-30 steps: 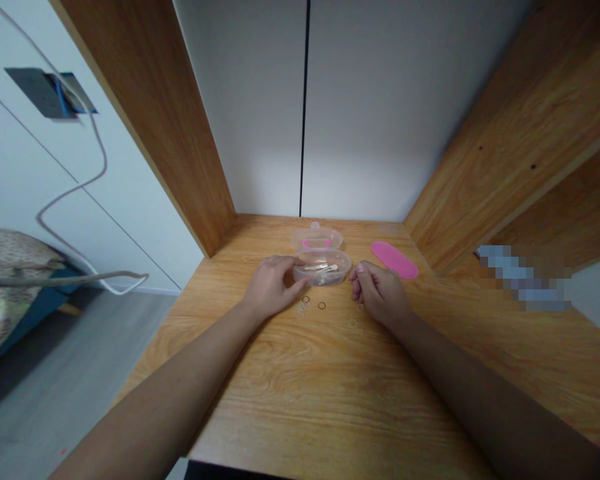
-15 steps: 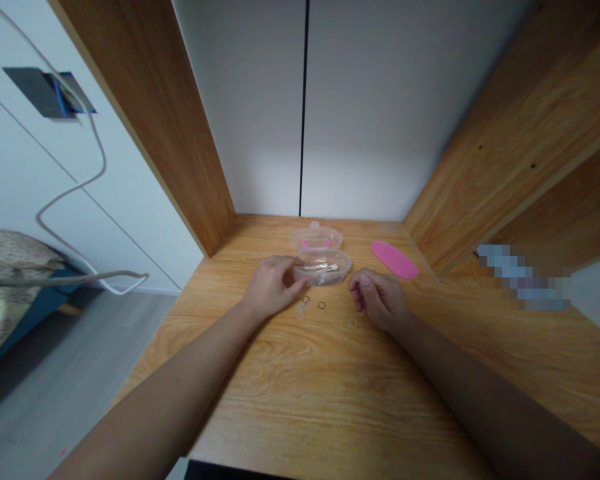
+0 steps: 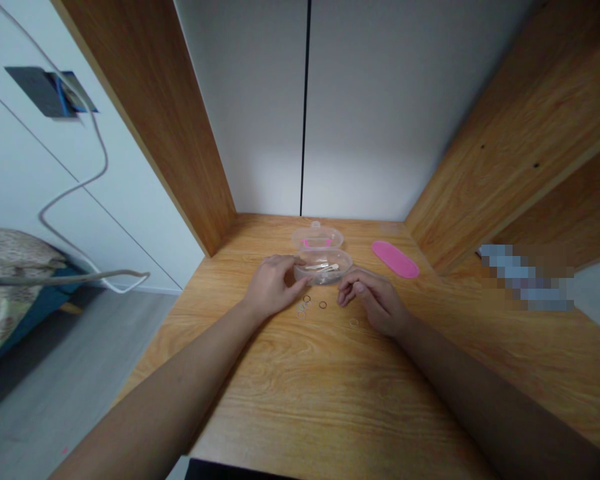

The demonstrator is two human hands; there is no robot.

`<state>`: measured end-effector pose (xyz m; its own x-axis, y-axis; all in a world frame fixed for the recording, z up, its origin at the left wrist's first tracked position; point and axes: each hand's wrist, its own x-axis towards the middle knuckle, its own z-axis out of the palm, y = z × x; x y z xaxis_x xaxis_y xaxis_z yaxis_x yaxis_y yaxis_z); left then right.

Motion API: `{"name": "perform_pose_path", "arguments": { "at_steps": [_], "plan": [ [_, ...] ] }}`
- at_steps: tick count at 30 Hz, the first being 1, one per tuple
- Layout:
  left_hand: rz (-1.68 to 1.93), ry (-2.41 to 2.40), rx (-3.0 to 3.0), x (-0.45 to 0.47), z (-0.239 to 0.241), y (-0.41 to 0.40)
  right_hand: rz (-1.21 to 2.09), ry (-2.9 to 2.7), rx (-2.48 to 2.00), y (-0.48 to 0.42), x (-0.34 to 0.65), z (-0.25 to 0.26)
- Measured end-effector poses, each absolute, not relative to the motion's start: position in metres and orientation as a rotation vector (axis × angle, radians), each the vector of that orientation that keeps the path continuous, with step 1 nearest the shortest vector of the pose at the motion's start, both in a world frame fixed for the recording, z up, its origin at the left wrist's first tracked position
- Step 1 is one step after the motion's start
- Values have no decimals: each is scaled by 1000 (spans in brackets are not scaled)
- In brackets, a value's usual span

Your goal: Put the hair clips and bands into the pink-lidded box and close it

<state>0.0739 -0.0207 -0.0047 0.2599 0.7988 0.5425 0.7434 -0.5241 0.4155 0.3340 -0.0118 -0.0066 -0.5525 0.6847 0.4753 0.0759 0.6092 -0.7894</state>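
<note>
My left hand [image 3: 271,287] grips the left end of a clear oval plastic case [image 3: 344,265], thumb in front and fingers behind. The case's clear lid [image 3: 317,233] is folded back behind it, with pink showing at it. Inside lie slim, pale and shiny items [image 3: 328,268], too small to name. My right hand [image 3: 373,299] is at the case's front right, fingers curled and thumb against them; what they hold, if anything, is hidden. Several small, thin rings lie on the wood in front of the case, among them a dark ring [image 3: 323,308] and a pale ring [image 3: 354,327] near my right wrist.
A pink oval piece [image 3: 395,259] lies on the wooden tabletop [image 3: 300,393] to the right. Wooden panels [image 3: 145,113] flank both sides, with a pale wall [image 3: 370,120] behind. A white cable [image 3: 103,150] hangs at the left. A black edge [image 3: 235,471] shows at bottom.
My right hand has moved a little left, its fingers now closer to the case's front and the dark ring. My left hand keeps its grip on the case.
</note>
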Motion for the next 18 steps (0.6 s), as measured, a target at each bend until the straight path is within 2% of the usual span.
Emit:
{"name": "perform_pose_path", "arguments": {
  "at_steps": [12, 18],
  "plan": [
    [1145, 1501, 2423, 74, -5, -20, 1034, -1990, -585, -16, 338, -8],
    [1141, 1501, 2422, 74, -5, -21, 883, -2088, -543, -16, 336, 1]
  ]
}}
